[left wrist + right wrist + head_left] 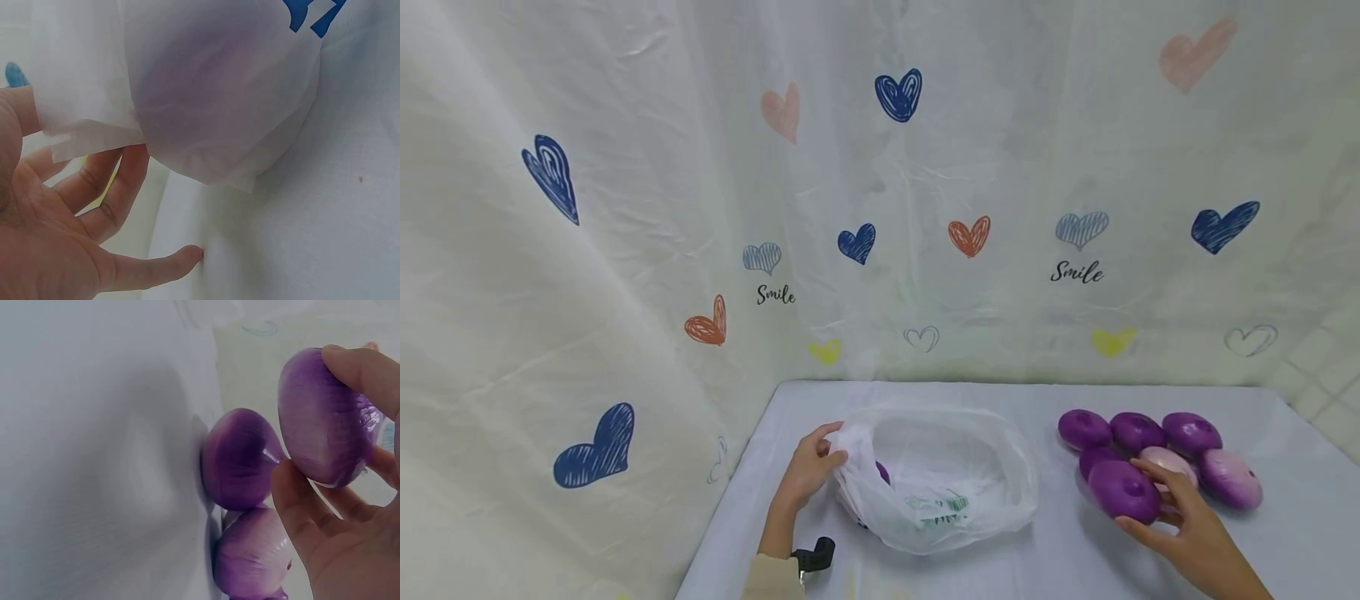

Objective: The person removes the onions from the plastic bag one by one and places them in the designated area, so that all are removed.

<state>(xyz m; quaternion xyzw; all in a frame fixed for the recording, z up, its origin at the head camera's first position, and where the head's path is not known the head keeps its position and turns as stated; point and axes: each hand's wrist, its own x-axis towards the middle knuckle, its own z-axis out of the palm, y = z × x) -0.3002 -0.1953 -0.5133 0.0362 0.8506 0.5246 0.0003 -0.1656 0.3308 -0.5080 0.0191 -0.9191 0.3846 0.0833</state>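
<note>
Right hand (1187, 529) grips a purple onion (1123, 490) at the pile's 7 o'clock on the desk (1285, 542), left hand (811, 468) pinches the bag (936, 479) rim at 9 o'clock; best kept wide open.

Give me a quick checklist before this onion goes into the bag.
1. Right hand grips the dark purple onion: ok, fingers and thumb curl round it in the right wrist view.
2. Left hand holds the plastic bag rim: ok.
3. Bag mouth open: ok, gaping upward.
4. Room left in the bag: cannot tell; one purple shape shows inside.
5. Other onions staying put on the table: ok.
</note>
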